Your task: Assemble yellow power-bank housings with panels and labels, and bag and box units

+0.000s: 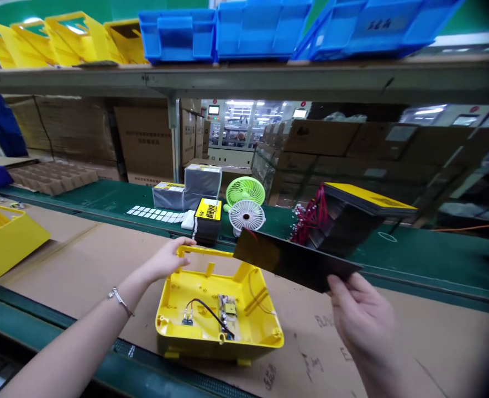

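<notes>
On the cardboard [103, 260] covering the bench, a yellow case [252, 337] lies with its open side up, near the middle of the view. The left hand [172, 258] is closed on the far-left corner of its bar, the wrist wearing a bracelet [120, 299]. The right hand [362, 309] pinches one end of a thin dark panel [294, 260] between thumb and fingers, holding it tilted above the cardboard; in view, its far end overlaps the case's far-right corner. Inside the case sit a circuit board [229, 309] and dark wires [211, 313] that arch across to a small part at the left.

Beyond the case, on the green surface, stand a black-and-yellow stack [208, 224], a green fan [245, 190] and, just in front of that, a white fan [247, 216]. White labels [157, 214] lie in rows left of the stack. To the right rises a pile [364, 204] with a yellow top, red wires [310, 215] bunched at its left side. Blue bins [261, 33] line the shelf [227, 77] above.
</notes>
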The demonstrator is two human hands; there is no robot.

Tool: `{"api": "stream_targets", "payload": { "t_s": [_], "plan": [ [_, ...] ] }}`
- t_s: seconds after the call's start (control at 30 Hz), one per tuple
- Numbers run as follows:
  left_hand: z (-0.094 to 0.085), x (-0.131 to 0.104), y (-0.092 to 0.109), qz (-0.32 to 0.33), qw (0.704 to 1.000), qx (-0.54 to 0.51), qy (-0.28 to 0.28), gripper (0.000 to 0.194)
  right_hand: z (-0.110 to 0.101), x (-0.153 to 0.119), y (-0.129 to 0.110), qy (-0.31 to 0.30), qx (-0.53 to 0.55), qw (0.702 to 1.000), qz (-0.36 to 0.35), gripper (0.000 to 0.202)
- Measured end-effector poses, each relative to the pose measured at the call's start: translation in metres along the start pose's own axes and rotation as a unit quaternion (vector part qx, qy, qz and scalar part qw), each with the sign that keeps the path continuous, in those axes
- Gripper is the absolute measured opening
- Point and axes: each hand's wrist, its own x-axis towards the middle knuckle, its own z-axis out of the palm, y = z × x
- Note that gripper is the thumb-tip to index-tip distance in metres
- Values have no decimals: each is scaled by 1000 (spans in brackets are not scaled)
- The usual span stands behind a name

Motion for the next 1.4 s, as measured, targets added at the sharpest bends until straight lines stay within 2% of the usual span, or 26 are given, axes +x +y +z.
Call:
{"api": "stream_targets", "payload": {
  "t_s": [0.13, 0.23, 0.33, 0.43, 0.53, 0.6, 0.7, 0.9, 0.97, 1.03, 1.1, 1.17, 1.23, 1.3, 1.4],
  "plan": [
    [31, 5, 4, 40, 997, -58, -20, 39, 30, 11, -25, -97, 33, 995, 1, 27],
    [53, 13, 3, 69, 993, -96, -21, 37, 49, 13, -31, -122, 31, 992, -27, 24],
    [72, 20, 2, 94, 987, -128, -8, 39, 58, 14, -29, -133, 10, 990, -51, 24],
    [82, 23, 2, 109, 984, -139, 29, 40, 54, 18, -25, -159, 7, 986, -46, 26],
    [83, 19, 4, 124, 983, -121, 55, 37, 41, 25, -20, -223, -19, 975, -19, 26],
    [82, 15, 7, 133, 985, -98, 59, 32, 32, 30, -17, -270, -83, 959, -6, 24],
    [81, 8, 13, 135, 987, -55, 63, 25, 23, 36, -14, -305, -195, 932, -6, 21],
    [81, 0, 20, 139, 987, 8, 76, 24, 22, 41, -15, -313, -334, 888, -46, 18],
    [81, -3, 21, 139, 987, 20, 80, 26, 25, 37, -23, -268, -362, 889, -75, 23],
    [83, -5, 24, 141, 986, 30, 82, 26, 31, 30, -35, -205, -367, 892, -166, 46],
    [86, -7, 27, 146, 985, 37, 82, 25, 42, 21, -47, -173, -380, 863, -284, 63],
    [89, -10, 31, 155, 984, 39, 78, 23, 56, 10, -53, -194, -417, 810, -364, 63],
    [92, -12, 32, 162, 983, 38, 73, 26, 69, 0, -51, -247, -456, 764, -384, 61],
    [93, -14, 30, 161, 983, 38, 73, 30, 79, -5, -44, -313, -471, 733, -377, 58],
    [92, -16, 24, 152, 985, 38, 74, 33, 83, -1, -37, -394, -450, 723, -346, 48]
  ]
}}
